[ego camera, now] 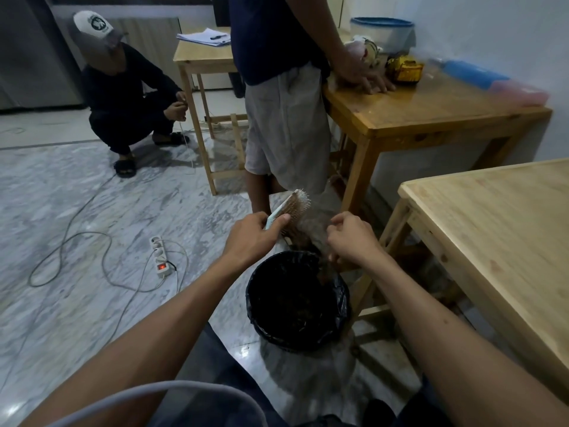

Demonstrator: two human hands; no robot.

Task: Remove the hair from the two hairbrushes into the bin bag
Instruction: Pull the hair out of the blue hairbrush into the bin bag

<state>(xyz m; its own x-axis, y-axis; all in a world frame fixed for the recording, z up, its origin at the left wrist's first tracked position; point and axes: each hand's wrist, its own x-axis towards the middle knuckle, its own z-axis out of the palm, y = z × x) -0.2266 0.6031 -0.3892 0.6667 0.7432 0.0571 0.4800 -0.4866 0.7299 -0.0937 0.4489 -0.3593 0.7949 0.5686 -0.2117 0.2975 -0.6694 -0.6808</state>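
My left hand (252,238) grips a pale blue paddle hairbrush (294,208) by its handle, bristles facing right and tilted up, above the bin. A sheet of brown hair (311,231) stretches from the bristles toward my right hand (351,238), whose fingers are pinched shut on it. Directly below stands a round bin lined with a black bin bag (341,306), with dark hair lying inside. I see only one hairbrush.
A person in grey shorts (286,118) stands just behind the bin, leaning on a wooden table (431,115). Another person (123,97) crouches at the left. A power strip (160,257) and cables lie on the marble floor. A light wooden table (498,229) is at my right.
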